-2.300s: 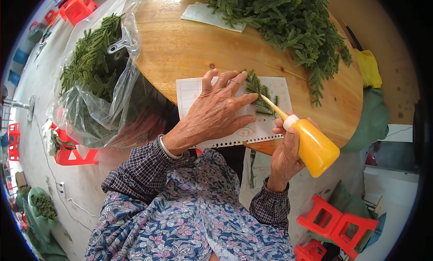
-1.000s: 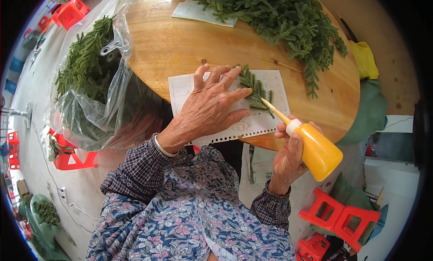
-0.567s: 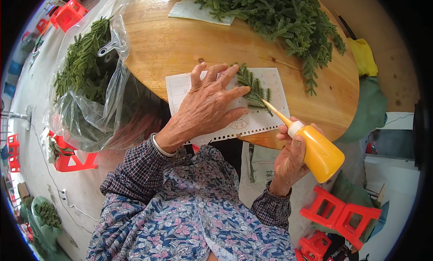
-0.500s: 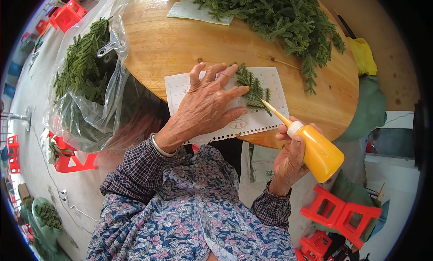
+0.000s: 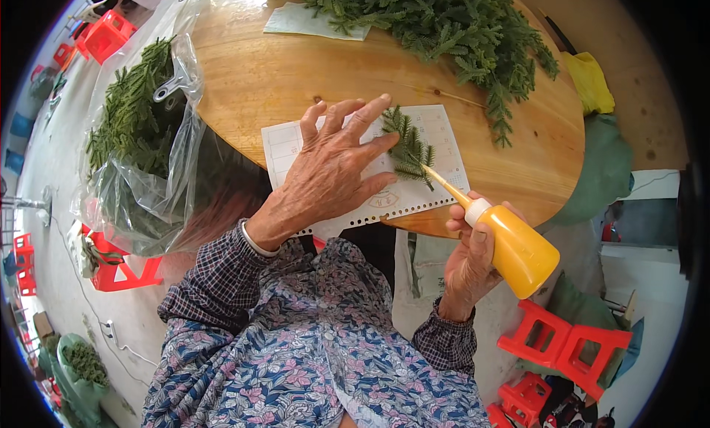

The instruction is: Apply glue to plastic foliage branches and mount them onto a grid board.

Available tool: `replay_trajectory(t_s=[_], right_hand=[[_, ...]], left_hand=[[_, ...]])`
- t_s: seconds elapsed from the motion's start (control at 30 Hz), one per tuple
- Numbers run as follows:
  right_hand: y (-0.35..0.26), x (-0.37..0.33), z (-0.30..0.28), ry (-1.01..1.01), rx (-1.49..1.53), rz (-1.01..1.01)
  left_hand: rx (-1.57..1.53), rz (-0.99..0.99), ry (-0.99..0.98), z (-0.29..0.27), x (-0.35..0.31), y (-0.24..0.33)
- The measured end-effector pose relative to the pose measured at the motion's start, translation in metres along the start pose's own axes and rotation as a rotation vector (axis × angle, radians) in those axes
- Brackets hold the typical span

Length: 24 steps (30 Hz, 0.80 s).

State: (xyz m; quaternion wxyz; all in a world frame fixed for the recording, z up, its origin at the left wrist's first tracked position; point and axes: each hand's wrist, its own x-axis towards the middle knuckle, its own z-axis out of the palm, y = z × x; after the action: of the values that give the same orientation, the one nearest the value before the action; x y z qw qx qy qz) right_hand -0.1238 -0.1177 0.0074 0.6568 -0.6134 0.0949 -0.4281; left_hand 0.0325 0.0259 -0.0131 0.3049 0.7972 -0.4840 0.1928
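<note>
A small green artificial fir sprig [image 5: 407, 148] lies on a white calendar sheet [image 5: 279, 148] at the table's near edge. Spread over the sheet, my left hand [image 5: 329, 158] is open, its fingers beside the sprig's left side; one fingertip seems to touch the needles. In my right hand [image 5: 471, 259] is a yellow squeeze bottle [image 5: 522, 249] with a white collar and a long thin nozzle. The bottle is tilted, and its nozzle tip meets the lower right of the sprig.
A pile of green branches [image 5: 458, 28] covers the far side of the wooden table [image 5: 244, 80]. To the left hangs a clear plastic bag [image 5: 133, 199] of branches, held by a metal clip [image 5: 168, 86]. Red stools [image 5: 569, 346] stand at the lower right.
The whole view has shifted slightly. My left hand's fingers have moved a little away from the sprig's top, while the nozzle tip stays at its lower part.
</note>
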Motion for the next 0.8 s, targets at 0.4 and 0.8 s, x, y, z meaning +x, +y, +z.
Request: replay_trajectory(t_s=[0.4,0.8], right_hand=[[-0.003,-0.008,-0.001,0.063,0.07,0.086],[-0.004,-0.013,-0.003,0.057,0.044,0.044]], left_hand=[[-0.134,0.168,-0.034,0.012,-0.001,0.007],[-0.157,0.117,-0.065,0.009,-0.001,0.01]])
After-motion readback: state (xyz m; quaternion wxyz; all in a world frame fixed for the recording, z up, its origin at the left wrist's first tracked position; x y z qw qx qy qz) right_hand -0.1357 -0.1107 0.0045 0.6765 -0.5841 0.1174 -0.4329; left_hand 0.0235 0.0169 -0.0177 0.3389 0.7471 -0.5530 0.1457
